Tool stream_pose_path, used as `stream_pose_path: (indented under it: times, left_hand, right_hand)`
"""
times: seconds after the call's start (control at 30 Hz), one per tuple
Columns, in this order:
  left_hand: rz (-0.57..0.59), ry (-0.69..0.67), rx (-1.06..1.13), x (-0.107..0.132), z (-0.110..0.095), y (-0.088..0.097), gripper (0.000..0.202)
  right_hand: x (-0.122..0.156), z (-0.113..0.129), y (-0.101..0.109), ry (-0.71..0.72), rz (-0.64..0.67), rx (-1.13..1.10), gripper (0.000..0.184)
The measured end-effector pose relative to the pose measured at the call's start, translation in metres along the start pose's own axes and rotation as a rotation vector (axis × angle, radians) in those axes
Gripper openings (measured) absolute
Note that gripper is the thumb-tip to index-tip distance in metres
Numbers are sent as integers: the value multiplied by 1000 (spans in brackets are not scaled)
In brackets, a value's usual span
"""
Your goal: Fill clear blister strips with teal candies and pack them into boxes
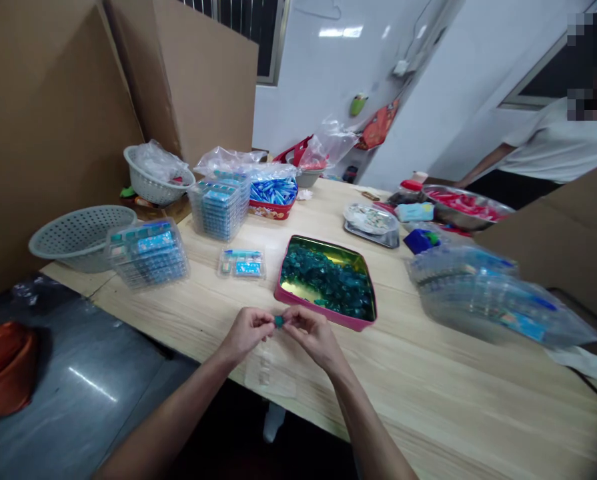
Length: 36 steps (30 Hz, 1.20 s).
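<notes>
Between my two hands is a small dark green piece, too small to name more exactly. My left hand pinches it from the left with thumb and forefinger. From the other side my right hand grips it with closed fingertips. Just beyond my hands lies a pink-rimmed tin tray with a gold inside, holding a heap of similar dark green pieces. A clear plastic pack with blue and green contents lies flat to the tray's left. Under my hands a clear plastic sheet or tray rests at the table edge.
Stacks of filled clear packs stand at the left, beside a grey basket. More stacked packs lean at the right. A red tub of blue pieces and a steel bowl stand farther back. A person is at the far right.
</notes>
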<state>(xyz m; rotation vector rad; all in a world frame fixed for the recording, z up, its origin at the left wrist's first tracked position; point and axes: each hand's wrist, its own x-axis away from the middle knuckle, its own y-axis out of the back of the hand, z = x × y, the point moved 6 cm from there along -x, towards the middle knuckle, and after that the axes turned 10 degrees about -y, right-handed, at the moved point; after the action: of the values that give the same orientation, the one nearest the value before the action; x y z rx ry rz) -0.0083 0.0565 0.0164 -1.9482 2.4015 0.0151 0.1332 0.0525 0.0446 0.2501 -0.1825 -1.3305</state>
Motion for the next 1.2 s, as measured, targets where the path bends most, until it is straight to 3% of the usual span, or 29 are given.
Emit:
stream_pose_path:
  times: [0.07,0.17,0.33,0.5,0.57,0.63,0.73,0.87,0.97,1.07,1.2]
  left_hand:
    - [-39,-34,-192,0,5,12,16]
    - [-72,-75,-386,0,12,24,20]
    - [-12,-96,-462,1,21,21,21]
    - [-2,-160,-497,3,20,21,21]
    - [4,-167,-497,4,21,22,20]
    - [9,-166,-487,4,22,22,18]
    - [7,-156,-458,3,22,21,18]
    - [7,-157,-434,0,18,16,18]
    - [-20,-184,-430,-2,10,14,17]
    - [-79,-219,-372,-4,-4,11,14]
    - [-115,-213,-141,-8,-20,-4,15]
  right_hand:
    - [-1,-4,-5,-22,0,117,2]
    - [-2,-6,-15,-4,5,359,11]
    - [-1,0,-38,125,51,640,20]
    - [5,3,-47,204,117,728,21]
    - [2,7,-31,205,88,657,19]
    - [-9,11,1,163,-22,608,17]
    - [-36,3,56,-59,-164,734,18]
    - [-69,-23,96,-284,-69,848,20]
    - [-77,-32,100,-297,-5,789,18]
    - [-66,-28,94,-286,5,633,10]
    - [-38,-15,64,-326,89,-100,21]
